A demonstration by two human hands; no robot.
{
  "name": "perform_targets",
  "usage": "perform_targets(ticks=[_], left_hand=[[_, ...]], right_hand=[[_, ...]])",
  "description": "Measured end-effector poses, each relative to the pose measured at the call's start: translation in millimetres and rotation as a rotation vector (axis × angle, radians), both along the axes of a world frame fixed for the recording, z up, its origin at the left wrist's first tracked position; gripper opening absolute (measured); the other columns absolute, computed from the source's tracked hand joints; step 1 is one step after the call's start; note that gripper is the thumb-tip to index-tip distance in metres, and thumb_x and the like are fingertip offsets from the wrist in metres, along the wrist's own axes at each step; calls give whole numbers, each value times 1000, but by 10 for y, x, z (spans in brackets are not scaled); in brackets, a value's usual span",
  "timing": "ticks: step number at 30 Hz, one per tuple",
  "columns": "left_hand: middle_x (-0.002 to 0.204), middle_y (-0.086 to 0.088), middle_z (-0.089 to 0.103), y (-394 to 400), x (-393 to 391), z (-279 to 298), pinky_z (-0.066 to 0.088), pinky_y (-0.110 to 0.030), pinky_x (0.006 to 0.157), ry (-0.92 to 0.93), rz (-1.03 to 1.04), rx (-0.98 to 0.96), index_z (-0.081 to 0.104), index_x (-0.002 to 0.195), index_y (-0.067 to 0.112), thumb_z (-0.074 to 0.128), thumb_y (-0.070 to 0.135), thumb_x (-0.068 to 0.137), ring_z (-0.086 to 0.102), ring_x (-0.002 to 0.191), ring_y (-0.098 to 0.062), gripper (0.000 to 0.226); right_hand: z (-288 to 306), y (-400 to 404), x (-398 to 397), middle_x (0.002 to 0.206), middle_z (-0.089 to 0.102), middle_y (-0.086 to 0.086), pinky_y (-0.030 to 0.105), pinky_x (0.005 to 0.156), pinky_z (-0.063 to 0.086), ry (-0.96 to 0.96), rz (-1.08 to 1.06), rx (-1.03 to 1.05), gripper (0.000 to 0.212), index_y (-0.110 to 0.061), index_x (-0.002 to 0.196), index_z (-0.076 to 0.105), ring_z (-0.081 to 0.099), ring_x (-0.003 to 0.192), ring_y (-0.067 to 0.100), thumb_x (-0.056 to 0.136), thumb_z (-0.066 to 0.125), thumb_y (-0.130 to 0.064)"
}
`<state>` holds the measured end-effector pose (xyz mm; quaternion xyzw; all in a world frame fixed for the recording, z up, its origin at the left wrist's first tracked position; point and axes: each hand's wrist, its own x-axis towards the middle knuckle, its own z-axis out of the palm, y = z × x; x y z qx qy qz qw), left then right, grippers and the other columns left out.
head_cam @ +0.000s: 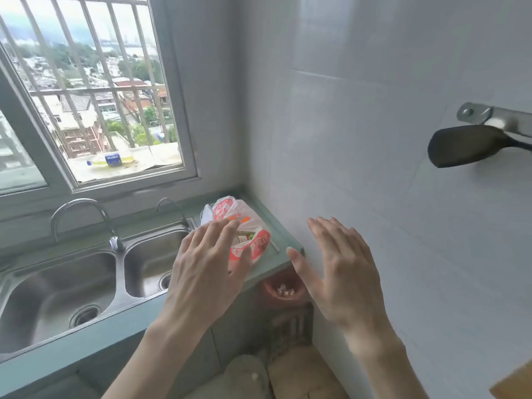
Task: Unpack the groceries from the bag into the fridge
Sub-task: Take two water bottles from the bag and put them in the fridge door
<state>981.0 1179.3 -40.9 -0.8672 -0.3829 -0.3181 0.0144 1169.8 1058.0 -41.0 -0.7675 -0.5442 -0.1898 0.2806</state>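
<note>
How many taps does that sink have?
2. The larger tap stands behind the divider between the two basins of the sink. The smaller tap stands at the back right corner, beside the grocery bag. None seem hidden.

A double steel sink (57,292) is sitting in the surface (86,344) at left, two taps (83,220) standing behind it. A barred window (86,90) is showing rooftops. A dark utensil (466,146) is hanging on the right wall. A reddish bin (283,289) is standing below.
</note>
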Motion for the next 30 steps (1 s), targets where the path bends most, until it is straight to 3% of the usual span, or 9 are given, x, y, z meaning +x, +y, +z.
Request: perform_targets(ticks=[14, 30], left_hand=[[135, 0, 62, 1811, -465, -658, 48, -43, 100, 42, 8, -105, 58, 135, 18, 56, 38, 100, 58, 124, -26, 40], [138, 1, 61, 2706, 151, -1019, 47, -40, 103, 43, -4, -163, 56, 140, 17, 57, 35, 100, 56, 127, -24, 44]], right_hand=[[-565, 1818, -403, 149, 58, 5, 38, 120, 38, 122, 10, -72, 68, -13, 145, 55, 50, 141, 21, 104, 37, -63], [-815, 2964, 85, 151, 56, 3, 36, 116, 39, 132, 75, -192, 67, -17, 149, 49, 50, 140, 21, 103, 38, -64]])
